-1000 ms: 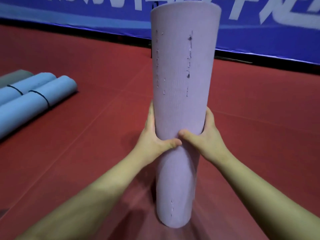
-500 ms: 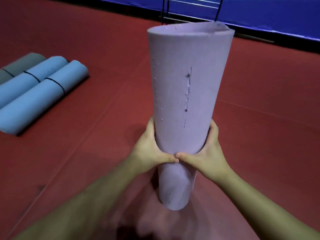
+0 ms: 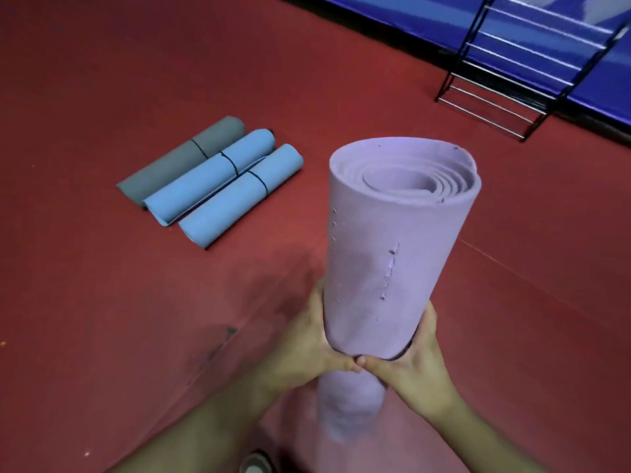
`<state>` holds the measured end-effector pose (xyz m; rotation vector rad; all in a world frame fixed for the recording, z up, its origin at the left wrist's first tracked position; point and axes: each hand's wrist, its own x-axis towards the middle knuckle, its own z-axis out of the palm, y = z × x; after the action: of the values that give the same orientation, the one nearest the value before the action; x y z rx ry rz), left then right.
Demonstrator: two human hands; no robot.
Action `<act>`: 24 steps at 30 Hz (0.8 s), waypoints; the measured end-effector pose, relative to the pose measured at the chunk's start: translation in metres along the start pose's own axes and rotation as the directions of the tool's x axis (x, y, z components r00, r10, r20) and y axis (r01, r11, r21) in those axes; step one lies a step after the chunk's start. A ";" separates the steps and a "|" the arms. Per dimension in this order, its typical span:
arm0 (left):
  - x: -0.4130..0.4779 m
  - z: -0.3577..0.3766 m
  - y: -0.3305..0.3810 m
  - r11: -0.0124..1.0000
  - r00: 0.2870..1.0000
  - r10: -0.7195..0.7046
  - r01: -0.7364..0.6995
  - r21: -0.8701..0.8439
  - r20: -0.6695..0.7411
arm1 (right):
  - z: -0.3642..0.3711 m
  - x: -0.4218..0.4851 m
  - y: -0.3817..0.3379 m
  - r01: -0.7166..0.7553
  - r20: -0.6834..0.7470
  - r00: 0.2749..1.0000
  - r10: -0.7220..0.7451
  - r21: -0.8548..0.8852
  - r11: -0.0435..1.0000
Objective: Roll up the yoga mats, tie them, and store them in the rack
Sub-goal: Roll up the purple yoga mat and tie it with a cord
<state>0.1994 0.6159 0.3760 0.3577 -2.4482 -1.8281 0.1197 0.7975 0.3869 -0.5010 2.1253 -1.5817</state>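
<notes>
purple mat [image 3: 386, 268] upright, centre-right of frame, no tie visible, coils loose at top | left hand [image 3: 307, 346] and right hand [image 3: 416, 360] both wrapped round its lower part | likely light, soft, springy foam, apt to unroll: squeeze mid-roll

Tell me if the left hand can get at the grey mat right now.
Probably not: the left hand grips the purple mat, and the grey mat lies far off on the floor, beyond two blue mats.
</notes>
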 end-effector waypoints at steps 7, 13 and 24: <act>0.044 -0.093 -0.012 0.998 0.999 -0.037 0.038 0.040 -0.031 | 0.065 0.079 -0.038 0.025 0.023 0.999 -0.025 -0.001 1.000; 0.129 -0.134 -0.024 0.993 0.998 -0.062 0.062 0.101 -0.008 | 0.077 0.166 -0.044 0.015 -0.046 0.999 -0.016 -0.021 1.000; 0.285 -0.192 -0.057 0.998 0.997 -0.031 0.028 0.048 0.076 | 0.092 0.320 -0.038 -0.106 -0.160 0.983 0.094 -0.064 0.992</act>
<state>-0.0329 0.3570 0.3536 0.3344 -2.5543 -1.8315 -0.0964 0.5433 0.3587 -0.2953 2.2931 -1.5379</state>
